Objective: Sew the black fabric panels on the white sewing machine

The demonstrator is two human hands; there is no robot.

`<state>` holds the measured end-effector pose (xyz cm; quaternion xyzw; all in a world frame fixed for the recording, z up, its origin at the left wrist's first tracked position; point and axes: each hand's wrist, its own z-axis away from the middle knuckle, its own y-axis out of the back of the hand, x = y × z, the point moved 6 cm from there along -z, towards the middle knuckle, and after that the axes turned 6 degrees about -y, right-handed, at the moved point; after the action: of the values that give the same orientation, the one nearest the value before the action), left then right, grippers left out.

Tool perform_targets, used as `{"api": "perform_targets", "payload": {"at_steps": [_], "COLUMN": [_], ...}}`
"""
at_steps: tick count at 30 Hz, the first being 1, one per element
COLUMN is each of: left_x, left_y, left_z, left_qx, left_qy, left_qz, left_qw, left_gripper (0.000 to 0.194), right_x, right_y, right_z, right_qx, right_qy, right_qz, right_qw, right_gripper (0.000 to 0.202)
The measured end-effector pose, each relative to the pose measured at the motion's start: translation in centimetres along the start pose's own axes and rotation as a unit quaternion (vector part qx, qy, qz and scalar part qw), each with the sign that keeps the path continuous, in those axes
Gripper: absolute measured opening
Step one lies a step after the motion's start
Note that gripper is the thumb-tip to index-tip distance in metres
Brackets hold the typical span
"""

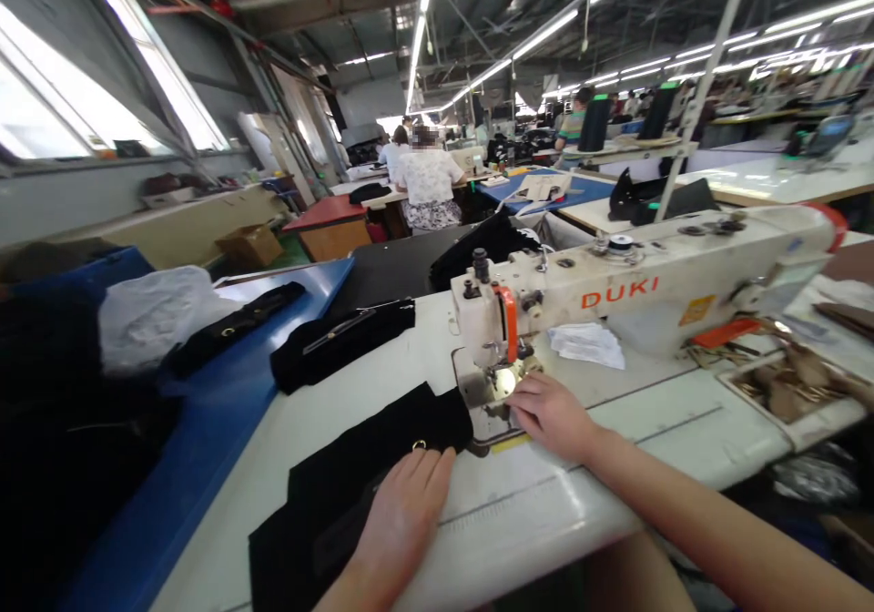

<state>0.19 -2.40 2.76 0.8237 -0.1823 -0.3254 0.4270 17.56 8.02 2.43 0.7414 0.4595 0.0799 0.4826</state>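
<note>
A black fabric piece (pixel 361 448) with a small gold ring (pixel 419 445) lies on the white sewing table, left of the sewing machine's needle area. My left hand (pixel 410 503) is closed over its near edge, fingers together beside the ring; the thumb is hidden. At the lit needle area of the white DUKI sewing machine (pixel 655 293), my right hand (pixel 553 416) has its fingertips pinched together close to the presser foot. Whatever lies between those fingertips is too small to make out.
Another black piece with a zipper (pixel 348 339) lies behind. White paper labels (pixel 587 345) rest on the machine bed. A tray of brown pieces (pixel 785 384) is at right. A blue table (pixel 225 448) holds a plastic bag (pixel 157 311). Several people work farther back.
</note>
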Motion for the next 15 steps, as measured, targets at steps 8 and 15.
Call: {"api": "perform_targets", "payload": {"at_steps": [8, 15], "left_x": [-0.3, -0.5], "left_y": [-0.2, -1.6], "left_z": [-2.0, -2.5], "left_qx": [0.072, 0.057], "left_qy": [-0.039, -0.056], "left_qz": [0.073, 0.139], "left_qw": [0.994, 0.987], "left_gripper": [0.038, 0.029], "right_x": [6.7, 12.9], "right_y": [5.0, 6.6], "right_z": [2.3, 3.5], "right_qx": [0.114, -0.047], "right_qy": [-0.115, -0.242], "right_qz": [0.06, 0.23], "right_qw": [0.985, 0.941], "right_gripper": [0.021, 0.018]}}
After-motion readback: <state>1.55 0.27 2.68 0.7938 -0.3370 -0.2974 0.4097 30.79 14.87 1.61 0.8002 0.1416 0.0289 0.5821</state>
